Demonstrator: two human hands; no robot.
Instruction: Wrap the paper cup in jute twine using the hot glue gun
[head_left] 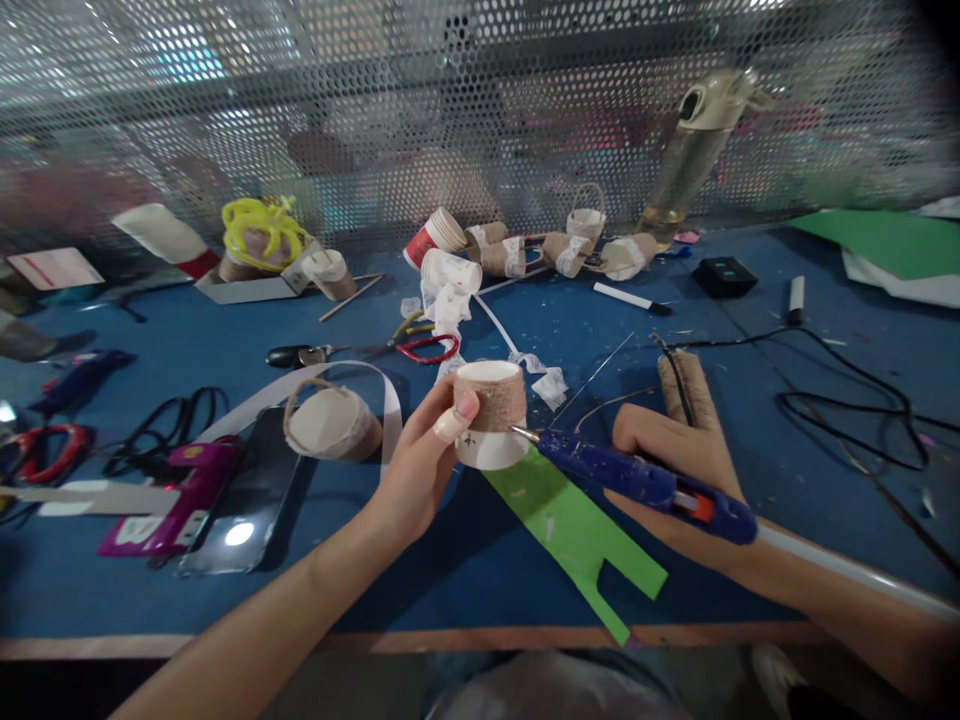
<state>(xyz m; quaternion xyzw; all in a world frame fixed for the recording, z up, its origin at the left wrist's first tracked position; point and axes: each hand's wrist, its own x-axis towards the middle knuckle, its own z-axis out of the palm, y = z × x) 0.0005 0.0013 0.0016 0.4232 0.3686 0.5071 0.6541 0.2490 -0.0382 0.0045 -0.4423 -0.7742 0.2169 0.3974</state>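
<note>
My left hand point(424, 455) grips a small paper cup point(491, 400) whose upper side is wrapped in brown twine, while its lower band stays white. In my right hand point(667, 460) is a blue hot glue gun point(622, 470), its metal nozzle at the lower edge of the twine. A strand of twine point(615, 398) runs from near the cup toward a twine-wound roll point(690, 390) beyond my right hand. Beneath the cup and glue gun lies a green cut strip point(577, 530) with a notched end. Part of my right hand's grip is hidden by the glue gun.
Left of my left hand stand a handled cup point(334, 425), a phone point(244, 500) and a magenta tool point(176, 500). Red-handled scissors point(427, 347) and lace scraps lie behind the held cup. Several twine-wrapped cups line the mesh panel point(450, 120), near a bottle point(690, 150). Black cable point(847, 400) loops at right.
</note>
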